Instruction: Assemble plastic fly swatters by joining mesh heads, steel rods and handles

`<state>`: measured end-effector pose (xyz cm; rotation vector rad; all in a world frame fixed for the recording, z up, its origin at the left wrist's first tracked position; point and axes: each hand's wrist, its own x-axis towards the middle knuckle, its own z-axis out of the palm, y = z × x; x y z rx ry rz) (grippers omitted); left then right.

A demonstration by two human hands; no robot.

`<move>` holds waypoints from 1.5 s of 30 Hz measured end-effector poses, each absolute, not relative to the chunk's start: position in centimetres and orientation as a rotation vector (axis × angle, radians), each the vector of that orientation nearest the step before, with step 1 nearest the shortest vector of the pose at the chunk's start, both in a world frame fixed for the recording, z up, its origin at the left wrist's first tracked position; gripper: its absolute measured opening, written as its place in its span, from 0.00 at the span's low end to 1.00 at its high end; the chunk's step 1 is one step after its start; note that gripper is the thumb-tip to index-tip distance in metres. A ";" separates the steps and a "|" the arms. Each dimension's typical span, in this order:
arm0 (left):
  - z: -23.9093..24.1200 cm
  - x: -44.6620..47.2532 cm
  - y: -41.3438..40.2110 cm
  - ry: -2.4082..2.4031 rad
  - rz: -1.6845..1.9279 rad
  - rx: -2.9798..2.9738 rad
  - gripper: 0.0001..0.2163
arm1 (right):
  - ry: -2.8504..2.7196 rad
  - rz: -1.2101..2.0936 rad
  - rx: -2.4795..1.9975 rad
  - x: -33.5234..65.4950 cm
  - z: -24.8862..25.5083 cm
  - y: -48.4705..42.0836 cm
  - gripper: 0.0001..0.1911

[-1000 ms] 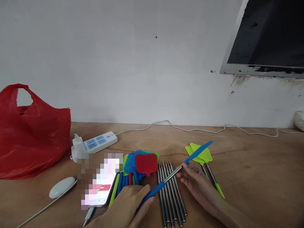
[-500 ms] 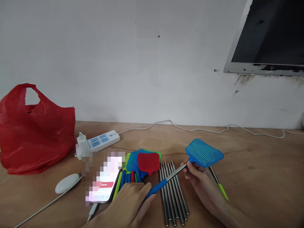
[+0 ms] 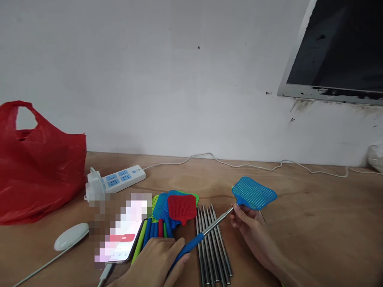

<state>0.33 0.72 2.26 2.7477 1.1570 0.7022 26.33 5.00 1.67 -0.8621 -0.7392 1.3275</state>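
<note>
**Item:** blue plastic-mesh fly swatter [image 3: 254, 194] on a thin steel shaft, held low over the wooden desk [image 3: 314, 223], near centre.

**Left hand** [image 3: 155, 263]: your grip is closed round the blue handle.

**Right hand** [image 3: 249, 225]: your grip is pinched on the shaft, just below the head.

**Risk:**
- A skewed pull between your hands would likely bend the thin shaft or work the head loose.
- A dipped handle could scatter the loose steel rods [image 3: 214, 255] lying beneath.

**Hidden:**
- The handle's near end is under your left palm.
- Both your forearms are cut off.
- The phone screen [image 3: 122, 235] is blurred.
</note>
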 end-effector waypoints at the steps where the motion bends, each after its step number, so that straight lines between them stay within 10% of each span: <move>1: 2.4 0.3 0.6 1.159 0.686 2.747 0.18 | -0.757 1.331 -0.869 26.0 1.8 4.7 0.17; 45: 2.0 -0.7 1.5 1.303 0.558 2.646 0.16 | -0.563 1.333 -0.879 27.3 1.8 6.3 0.19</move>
